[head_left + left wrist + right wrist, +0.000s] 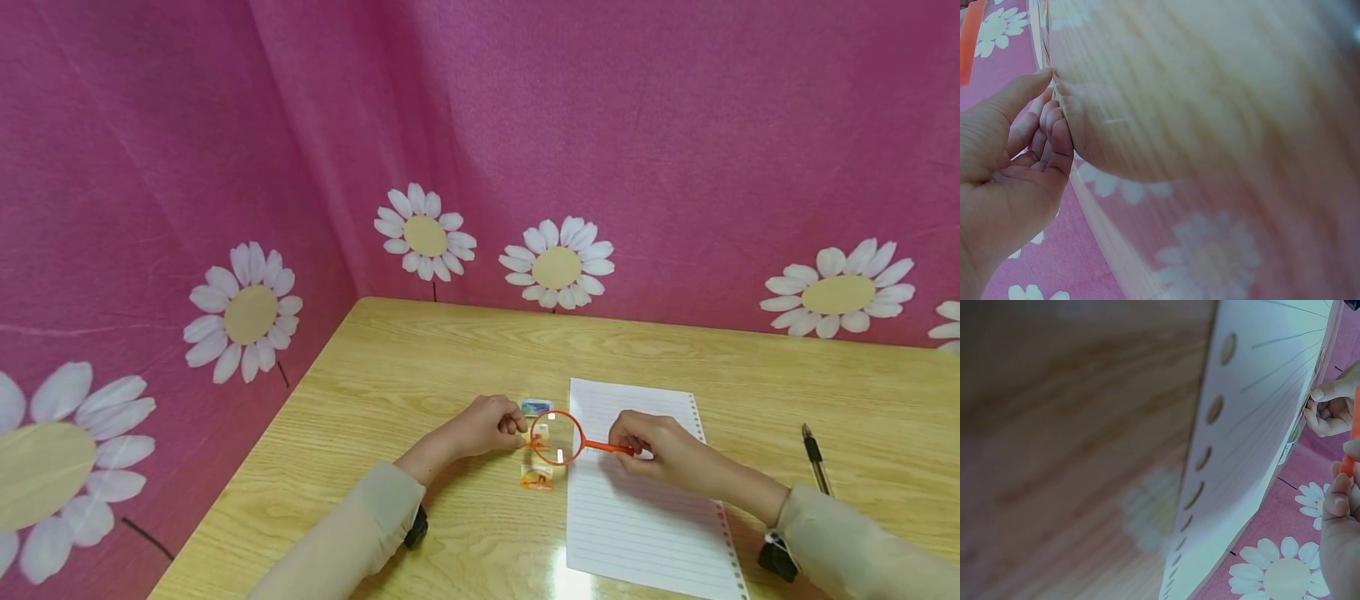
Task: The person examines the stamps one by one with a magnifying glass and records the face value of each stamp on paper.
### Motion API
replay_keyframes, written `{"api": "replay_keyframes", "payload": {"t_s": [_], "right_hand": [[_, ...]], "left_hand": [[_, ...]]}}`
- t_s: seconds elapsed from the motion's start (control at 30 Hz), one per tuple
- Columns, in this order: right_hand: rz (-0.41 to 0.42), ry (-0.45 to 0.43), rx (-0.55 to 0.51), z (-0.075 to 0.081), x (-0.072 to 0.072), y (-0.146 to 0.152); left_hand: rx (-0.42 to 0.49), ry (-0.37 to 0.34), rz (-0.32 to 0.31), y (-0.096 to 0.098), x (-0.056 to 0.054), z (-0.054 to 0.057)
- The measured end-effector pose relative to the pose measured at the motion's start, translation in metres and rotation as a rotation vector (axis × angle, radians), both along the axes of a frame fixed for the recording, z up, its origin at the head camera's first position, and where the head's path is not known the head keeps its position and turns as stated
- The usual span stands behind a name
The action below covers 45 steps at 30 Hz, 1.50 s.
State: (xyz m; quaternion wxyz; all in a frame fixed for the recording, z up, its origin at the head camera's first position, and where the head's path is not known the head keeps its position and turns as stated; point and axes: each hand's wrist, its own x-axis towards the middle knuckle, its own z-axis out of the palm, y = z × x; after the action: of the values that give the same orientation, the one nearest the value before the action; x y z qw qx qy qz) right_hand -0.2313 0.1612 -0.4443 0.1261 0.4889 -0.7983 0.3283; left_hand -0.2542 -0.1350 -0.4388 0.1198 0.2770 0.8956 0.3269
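Note:
My right hand (660, 446) holds a red magnifying glass (597, 446) by its handle, lens toward the left. Through the round lens part of the middle card, a small stamp-like picture card (540, 435), shows. My left hand (491, 425) is at that card's left edge, thumb and fingertips pinching it close to the table. A blue stamp-like card (536, 407) lies behind it and an orange-yellow one (536, 477) in front. In the left wrist view, the left thumb (1025, 94) meets the fingertips; the card is barely visible there.
A lined sheet of paper (637, 533) with punched holes along its right edge lies under the right hand. To its right is a black-capped pen (816, 458), partly hidden by the right sleeve. Pink flowered cloth (637, 125) hangs behind and left of the wooden table (450, 350).

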Motion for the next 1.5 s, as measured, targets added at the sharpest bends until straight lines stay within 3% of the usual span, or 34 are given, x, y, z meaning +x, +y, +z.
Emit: {"api": "replay_keyframes", "payload": {"t_s": [0.83,1.5], "right_hand": [[0.002,-0.015,0.004,0.0013,0.0013,-0.0001],[0.012,0.026,-0.028,0.0024,0.0032,0.0055]], "left_hand": [[-0.002,-0.016,0.005,0.0002,0.0006,0.0001],[-0.006,0.003,-0.005,-0.0014,-0.0023,-0.0043]]}}
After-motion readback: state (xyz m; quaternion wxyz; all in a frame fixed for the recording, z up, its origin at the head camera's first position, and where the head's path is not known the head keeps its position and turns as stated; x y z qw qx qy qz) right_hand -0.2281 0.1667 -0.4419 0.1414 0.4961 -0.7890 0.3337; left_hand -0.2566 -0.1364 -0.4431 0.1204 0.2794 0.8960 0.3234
